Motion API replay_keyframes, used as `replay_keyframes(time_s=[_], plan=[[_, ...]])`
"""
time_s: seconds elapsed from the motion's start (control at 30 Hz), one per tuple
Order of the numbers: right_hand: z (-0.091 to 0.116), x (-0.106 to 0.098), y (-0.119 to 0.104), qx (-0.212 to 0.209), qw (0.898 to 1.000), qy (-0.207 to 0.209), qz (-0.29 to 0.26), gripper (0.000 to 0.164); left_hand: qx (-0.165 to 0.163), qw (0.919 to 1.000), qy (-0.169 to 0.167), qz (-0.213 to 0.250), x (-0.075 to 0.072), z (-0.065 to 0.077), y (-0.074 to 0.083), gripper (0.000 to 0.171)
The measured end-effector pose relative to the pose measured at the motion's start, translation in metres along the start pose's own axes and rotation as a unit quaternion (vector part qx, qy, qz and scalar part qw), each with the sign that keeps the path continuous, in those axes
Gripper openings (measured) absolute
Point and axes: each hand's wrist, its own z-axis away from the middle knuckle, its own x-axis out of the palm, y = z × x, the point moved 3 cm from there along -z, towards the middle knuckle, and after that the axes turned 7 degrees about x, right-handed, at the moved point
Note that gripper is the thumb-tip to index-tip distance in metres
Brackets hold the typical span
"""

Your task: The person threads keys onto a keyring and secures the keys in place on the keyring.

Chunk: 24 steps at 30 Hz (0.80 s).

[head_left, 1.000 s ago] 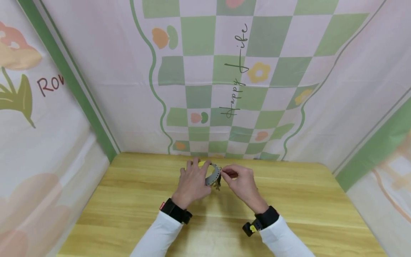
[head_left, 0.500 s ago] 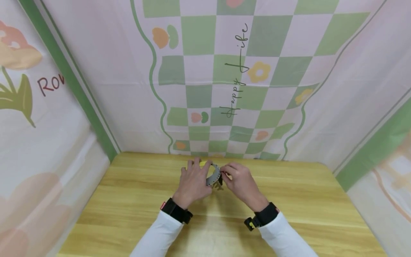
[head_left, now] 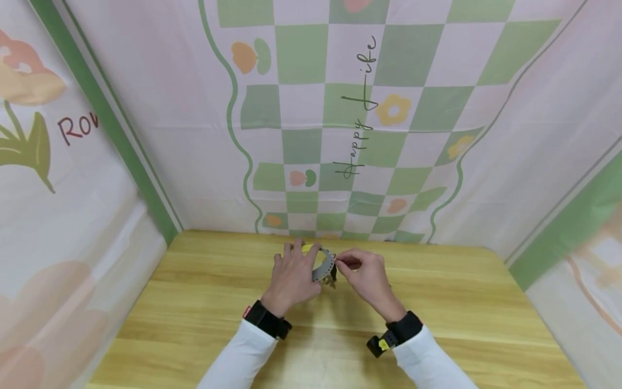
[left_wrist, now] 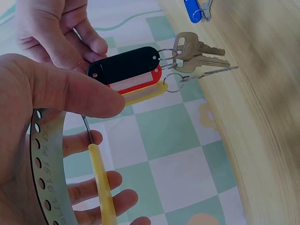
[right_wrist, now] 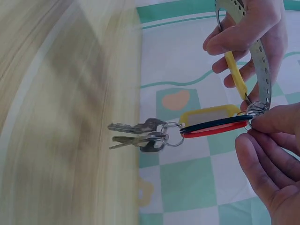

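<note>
My left hand (head_left: 291, 278) holds a grey metal key loop (left_wrist: 51, 183) with numbered holes and a yellow grip bar (left_wrist: 104, 187). In the right wrist view, my right hand (right_wrist: 276, 154) pinches at small wire rings (right_wrist: 256, 108) by the loop's perforated edge (right_wrist: 262, 70). A black key tag (left_wrist: 124, 64), a red key tag (left_wrist: 136, 82) and a yellow key tag (left_wrist: 147, 93) hang from there, with metal keys (left_wrist: 194, 54) at their far ends. In the left wrist view, my thumb overlaps the tags' near ends. Whether each small ring passes through a hole cannot be told.
A blue key tag (left_wrist: 192, 10) with a key lies on the wooden table (head_left: 218, 324), seen at the top of the left wrist view. Behind the table's back edge hangs a green-and-white checked cloth (head_left: 301, 146). More printed cloth (head_left: 97, 227) hangs at the left.
My right hand turned slightly in toward the loop half a second ago and has since tilted back out. The hanging keys have shifted a little. My left hand stays in place.
</note>
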Motion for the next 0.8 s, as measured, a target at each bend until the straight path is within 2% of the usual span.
replay_keyframes(time_s=[0.1, 0.2, 0.27, 0.4, 0.47, 0.5, 0.57, 0.7, 0.8], plan=[[0.0, -0.001, -0.003, -0.032, 0.999, 0.005, 0.027, 0.013, 0.002, 1.0, 0.0, -0.002, 0.001, 0.0, 0.0, 0.08], [-0.001, -0.001, -0.009, -0.089, 0.993, 0.01, 0.071, 0.014, 0.004, 1.0, 0.0, -0.005, 0.002, 0.0, 0.001, 0.079], [-0.001, -0.001, -0.012, -0.133, 0.985, 0.013, 0.112, 0.014, 0.005, 1.0, -0.001, -0.007, 0.002, 0.0, 0.001, 0.078], [0.0, 0.0, -0.018, -0.219, 0.957, 0.013, 0.191, 0.014, 0.009, 0.9998, -0.001, -0.015, 0.003, 0.0, 0.002, 0.077], [0.0, 0.001, -0.02, -0.242, 0.947, 0.015, 0.212, 0.015, 0.01, 0.9998, 0.0, -0.017, 0.003, 0.0, 0.002, 0.076], [0.001, 0.001, -0.019, -0.244, 0.946, 0.014, 0.213, 0.015, 0.01, 0.9998, 0.0, -0.018, 0.003, 0.0, 0.002, 0.075], [0.001, 0.001, -0.017, -0.221, 0.955, 0.013, 0.198, 0.016, 0.01, 0.9998, 0.001, -0.017, 0.003, 0.0, 0.002, 0.076], [0.0, 0.0, -0.01, -0.125, 0.986, 0.01, 0.111, 0.014, 0.006, 0.9999, 0.002, -0.012, 0.003, -0.001, 0.001, 0.079], [0.0, -0.001, -0.004, -0.068, 0.996, 0.014, 0.055, 0.013, 0.004, 1.0, 0.004, -0.008, 0.003, -0.001, 0.001, 0.08]])
